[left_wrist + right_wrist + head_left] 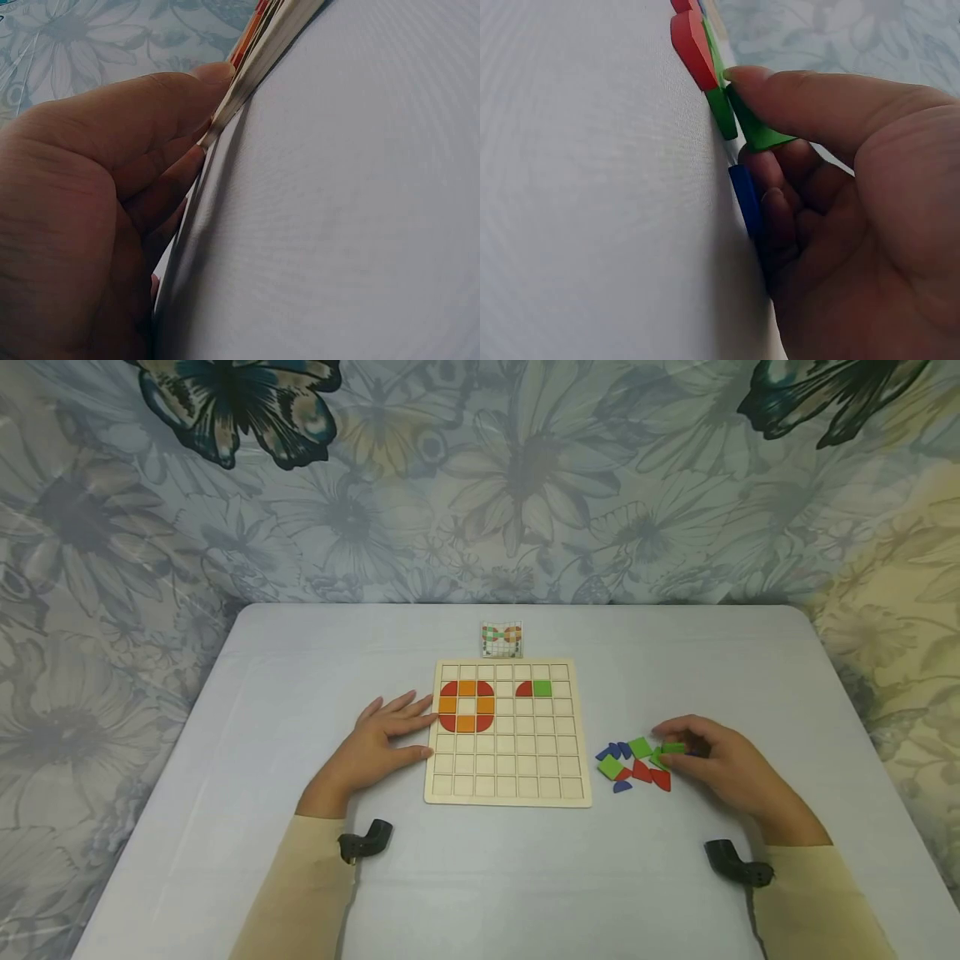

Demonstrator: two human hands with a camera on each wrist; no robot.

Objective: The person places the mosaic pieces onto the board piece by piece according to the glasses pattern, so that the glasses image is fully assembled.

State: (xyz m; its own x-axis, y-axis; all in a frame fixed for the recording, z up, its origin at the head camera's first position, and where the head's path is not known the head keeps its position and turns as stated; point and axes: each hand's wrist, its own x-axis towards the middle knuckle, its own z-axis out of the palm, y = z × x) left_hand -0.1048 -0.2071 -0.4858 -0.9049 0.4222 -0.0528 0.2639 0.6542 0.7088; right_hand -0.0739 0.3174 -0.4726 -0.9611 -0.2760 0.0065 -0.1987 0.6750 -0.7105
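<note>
A wooden grid board (510, 767) lies flat at the middle of the table. On its left part, red rounded pieces and orange squares (466, 723) form a ring; farther right, a red rounded piece (525, 690) sits beside a green square (542, 688). My left hand (381, 739) touches the board's left edge with extended fingers and thumb. To the board's right, my right hand (712, 758) pinches a green square tile (759, 133) between thumb and fingers, just over the loose pieces. Its curled fingers partly hide a blue piece (745, 199).
Loose red pieces (642, 770), green squares (611, 767) and blue pieces (622, 787) lie scattered right of the board. A small pattern card (502, 640) stands behind the board. The white table (525, 885) meets a flower-patterned backdrop (525, 527) at its far edge.
</note>
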